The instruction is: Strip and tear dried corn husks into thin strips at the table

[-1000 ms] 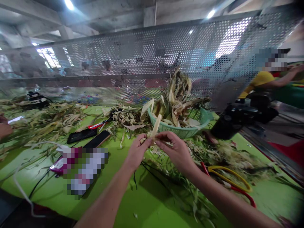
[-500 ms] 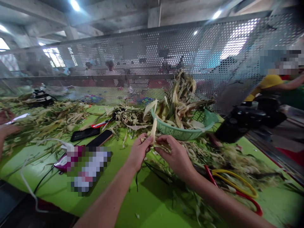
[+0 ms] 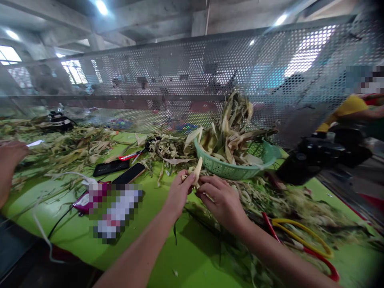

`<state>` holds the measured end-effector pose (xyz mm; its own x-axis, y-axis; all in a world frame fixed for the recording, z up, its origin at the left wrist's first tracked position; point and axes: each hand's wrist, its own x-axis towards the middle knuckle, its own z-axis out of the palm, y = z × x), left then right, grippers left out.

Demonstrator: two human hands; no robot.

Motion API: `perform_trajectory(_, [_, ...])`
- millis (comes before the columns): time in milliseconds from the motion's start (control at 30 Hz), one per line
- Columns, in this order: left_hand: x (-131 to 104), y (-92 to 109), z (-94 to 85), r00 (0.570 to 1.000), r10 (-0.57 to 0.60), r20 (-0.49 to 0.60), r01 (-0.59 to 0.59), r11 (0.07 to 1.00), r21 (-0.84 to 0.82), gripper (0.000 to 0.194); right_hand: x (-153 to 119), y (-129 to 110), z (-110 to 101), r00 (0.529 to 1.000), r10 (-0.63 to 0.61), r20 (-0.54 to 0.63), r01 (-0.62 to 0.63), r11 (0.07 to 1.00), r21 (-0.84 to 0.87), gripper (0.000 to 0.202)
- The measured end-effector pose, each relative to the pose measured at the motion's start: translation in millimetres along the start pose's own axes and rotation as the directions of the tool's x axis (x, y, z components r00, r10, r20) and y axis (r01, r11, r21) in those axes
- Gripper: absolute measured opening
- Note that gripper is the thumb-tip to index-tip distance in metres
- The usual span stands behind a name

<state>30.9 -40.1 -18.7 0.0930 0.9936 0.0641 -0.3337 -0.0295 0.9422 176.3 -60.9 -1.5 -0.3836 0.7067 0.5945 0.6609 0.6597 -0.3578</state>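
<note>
My left hand (image 3: 179,194) pinches a pale folded strip of corn husk (image 3: 198,167) between thumb and fingers, one end pointing up. Close on its right, my right hand (image 3: 221,200) has its fingers bent together against the lower part of the same strip; its exact grip is partly hidden. Both hands are just above the green table (image 3: 159,244). Behind them stands a green plastic basket (image 3: 237,171) heaped with dry corn husks (image 3: 232,138). Scissors (image 3: 318,240) with red and yellow handles lie beside my right forearm.
A red utility knife (image 3: 129,156), two dark phones (image 3: 129,174) and a purple packet (image 3: 91,200) with a white cable lie at left. Another person's hand (image 3: 10,160) is at the left edge. Husk scraps (image 3: 90,146) are strewn about. A perforated metal screen (image 3: 168,84) stands behind.
The view has turned slightly left, so things appear further right. My right fingers have drawn closer together at the husk. The other person's hand at the left has moved up.
</note>
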Motion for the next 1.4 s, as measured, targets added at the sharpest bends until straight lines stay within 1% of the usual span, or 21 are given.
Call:
perform_trajectory(67, [0, 3, -1.4, 1.000, 0.003, 0.012, -0.003, 1.000, 0.005, 0.033, 1, 1, -2, 0.988, 0.150, 0.032, -0.153, 0.972, 0.179, 0.010])
perform_trajectory(100, [0, 4, -1.9, 1.000, 0.002, 0.024, -0.002, 1.000, 0.007, 0.033, 2, 2, -3, 0.968, 0.243, 0.055, -0.249, 0.925, 0.287, 0.012])
perform_trajectory(167, [0, 7, -2.0, 0.998, -0.011, 0.068, 0.010, 1.000, 0.013, 0.032, 4, 4, -3, 0.911, 0.397, 0.112, -0.398, 0.774, 0.492, 0.019])
perform_trajectory(200, [-1, 8, -1.7, 0.995, -0.028, 0.097, 0.027, 1.000, 0.015, 0.031, 5, 5, -3, 0.884, 0.446, 0.138, -0.439, 0.692, 0.573, 0.022])
perform_trajectory(233, [-2, 10, -1.3, 0.991, -0.052, 0.125, 0.050, 0.999, 0.019, 0.029, 6, 6, -3, 0.864, 0.476, 0.163, -0.461, 0.620, 0.635, 0.025])
perform_trajectory(300, [-4, 11, -0.5, 0.983, -0.106, 0.151, 0.100, 0.994, 0.043, 0.027, 7, 6, -1, 0.842, 0.500, 0.202, -0.481, 0.526, 0.701, 0.028])
perform_trajectory(400, [-5, 12, -0.1, 0.977, -0.155, 0.144, 0.144, 0.986, 0.080, 0.025, 8, 4, 0, 0.830, 0.511, 0.221, -0.478, 0.451, 0.754, 0.032])
perform_trajectory(500, [-5, 11, -0.3, 0.971, -0.172, 0.169, 0.160, 0.984, 0.082, 0.026, 8, 2, -1, 0.832, 0.502, 0.237, -0.465, 0.397, 0.791, 0.034])
perform_trajectory(567, [-5, 11, -0.2, 0.969, -0.160, 0.186, 0.146, 0.985, 0.087, 0.025, 8, 3, -1, 0.833, 0.496, 0.244, -0.468, 0.398, 0.789, 0.031])
perform_trajectory(700, [-5, 12, 0.6, 0.979, -0.046, 0.201, 0.010, 0.984, 0.179, 0.020, 8, 6, -1, 0.833, 0.512, 0.211, -0.469, 0.449, 0.761, 0.028])
perform_trajectory(767, [-5, 12, 1.2, 0.976, -0.018, 0.218, -0.032, 0.973, 0.227, 0.022, 7, 8, -1, 0.829, 0.530, 0.181, -0.465, 0.471, 0.750, 0.028])
perform_trajectory(867, [-5, 11, 1.6, 0.978, 0.036, 0.204, -0.101, 0.944, 0.315, 0.026, 6, 9, 1, 0.814, 0.560, 0.154, -0.468, 0.477, 0.744, 0.027])
perform_trajectory(933, [-5, 10, 1.6, 0.977, 0.105, 0.183, -0.169, 0.910, 0.379, 0.024, 6, 10, 1, 0.811, 0.567, 0.147, -0.468, 0.477, 0.744, 0.026])
perform_trajectory(1000, [-4, 10, 1.1, 0.973, 0.141, 0.182, -0.203, 0.898, 0.391, 0.021, 6, 11, 2, 0.813, 0.563, 0.147, -0.464, 0.475, 0.748, 0.027])
perform_trajectory(1100, [-2, 11, -0.5, 0.981, 0.122, 0.153, -0.169, 0.925, 0.341, 0.021, 7, 12, 2, 0.815, 0.554, 0.172, -0.469, 0.454, 0.758, 0.028])
perform_trajectory(1167, [-1, 11, -2.0, 0.991, 0.095, 0.090, -0.119, 0.943, 0.312, 0.023, 7, 12, 2, 0.813, 0.556, 0.172, -0.470, 0.452, 0.758, 0.029])
perform_trajectory(1267, [2, 9, -4.3, 0.996, 0.084, 0.002, -0.081, 0.955, 0.286, 0.024, 7, 11, 1, 0.829, 0.536, 0.157, -0.457, 0.489, 0.743, 0.029])
perform_trajectory(1333, [3, 8, -5.2, 0.995, 0.097, -0.016, -0.088, 0.952, 0.293, 0.022, 7, 8, -2, 0.851, 0.499, 0.164, -0.446, 0.522, 0.727, 0.025])
perform_trajectory(1400, [4, 8, -5.3, 0.994, 0.111, -0.013, -0.101, 0.940, 0.327, 0.017, 8, 5, -7, 0.867, 0.457, 0.199, -0.453, 0.557, 0.696, 0.022])
